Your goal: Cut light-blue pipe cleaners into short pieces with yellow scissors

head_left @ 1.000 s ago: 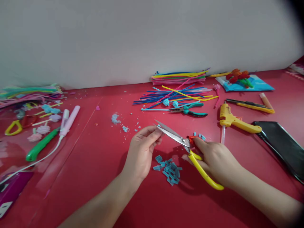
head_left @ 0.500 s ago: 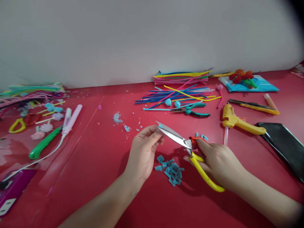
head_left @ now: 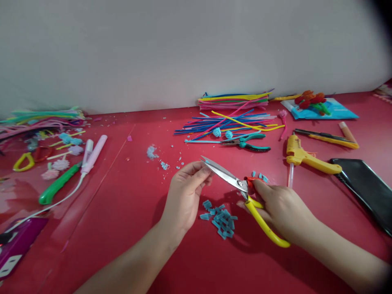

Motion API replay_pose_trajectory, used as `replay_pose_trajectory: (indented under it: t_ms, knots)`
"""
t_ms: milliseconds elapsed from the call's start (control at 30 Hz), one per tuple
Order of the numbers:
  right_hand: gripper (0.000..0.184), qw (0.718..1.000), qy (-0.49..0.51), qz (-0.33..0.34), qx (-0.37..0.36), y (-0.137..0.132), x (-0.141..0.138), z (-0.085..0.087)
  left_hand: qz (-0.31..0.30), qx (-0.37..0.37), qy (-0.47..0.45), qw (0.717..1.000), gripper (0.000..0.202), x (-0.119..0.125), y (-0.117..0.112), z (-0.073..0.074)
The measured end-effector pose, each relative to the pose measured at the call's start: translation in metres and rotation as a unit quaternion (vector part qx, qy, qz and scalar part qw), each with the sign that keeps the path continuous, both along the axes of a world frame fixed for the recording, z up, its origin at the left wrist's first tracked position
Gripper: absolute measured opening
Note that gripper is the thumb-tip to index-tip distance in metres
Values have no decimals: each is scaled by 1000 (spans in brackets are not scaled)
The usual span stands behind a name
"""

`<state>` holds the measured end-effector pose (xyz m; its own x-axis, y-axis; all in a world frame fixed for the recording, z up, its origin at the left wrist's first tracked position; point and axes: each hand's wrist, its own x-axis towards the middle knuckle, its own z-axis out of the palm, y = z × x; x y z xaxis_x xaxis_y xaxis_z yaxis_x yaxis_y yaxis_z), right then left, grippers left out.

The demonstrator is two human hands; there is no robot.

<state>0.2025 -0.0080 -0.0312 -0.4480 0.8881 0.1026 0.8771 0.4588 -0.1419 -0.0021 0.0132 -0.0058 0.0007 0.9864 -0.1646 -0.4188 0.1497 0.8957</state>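
Note:
My right hand (head_left: 283, 208) grips the yellow and red handles of a pair of scissors (head_left: 228, 177), whose steel blades point up and left, nearly closed. My left hand (head_left: 185, 194) is pinched at the blade tips, its fingertips pressed on a tiny light blue bit that is hard to make out. Below the blades lies a small pile of short blue cut pieces (head_left: 220, 218) on the red table (head_left: 128, 228). A few more blue bits (head_left: 259, 176) lie behind the scissors' pivot.
Coloured pipe cleaners (head_left: 229, 120) and teal pliers (head_left: 248, 143) lie at the back. A yellow glue gun (head_left: 306, 157), a utility knife (head_left: 326, 136) and a black phone (head_left: 366, 188) are right. A green-handled tool (head_left: 58, 185), a pink corded tool (head_left: 93, 155) and small pompoms (head_left: 58, 163) are left.
Hands and scissors have barely moved. The view has shifted slightly, so things on the table sit a little further right and lower than a second ago.

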Motion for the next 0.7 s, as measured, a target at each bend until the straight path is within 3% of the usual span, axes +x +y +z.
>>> replay_pose_trajectory:
  t_ms: [533,700]
  knots:
    - [28,1000,0,-12,-4,0,0,-4,7,21,-3,1000,3,0,0,2]
    - [30,997,35,-54,-42,4,-2,1,5,15,2,1000,5,0,1,0]
